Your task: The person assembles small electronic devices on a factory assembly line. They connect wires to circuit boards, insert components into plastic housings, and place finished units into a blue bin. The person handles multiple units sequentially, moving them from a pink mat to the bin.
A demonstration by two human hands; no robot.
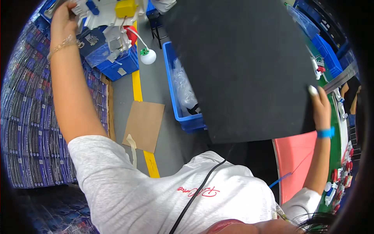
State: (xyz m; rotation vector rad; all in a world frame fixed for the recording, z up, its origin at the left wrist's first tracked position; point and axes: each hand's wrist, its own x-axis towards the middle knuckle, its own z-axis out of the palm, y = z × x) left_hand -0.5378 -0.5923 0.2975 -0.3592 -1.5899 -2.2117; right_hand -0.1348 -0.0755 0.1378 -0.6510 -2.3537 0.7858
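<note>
At the upper left my left hand grips the edge of a white plastic housing. A yellow block and a blue piece sit on the housing. From it a white wire runs down to a white ball with a green end. At the right, my right hand holds the side edge of a large black sheet. The sheet slants across the middle and hides much of what lies behind it. Some of the right hand's fingers are out of sight.
A blue bin with clear plastic bags stands partly behind the sheet. Left are a blue crate, wrapped stacked packages and brown cardboard on the floor. At right, a green bench carries red-and-white parts; a pink panel adjoins it.
</note>
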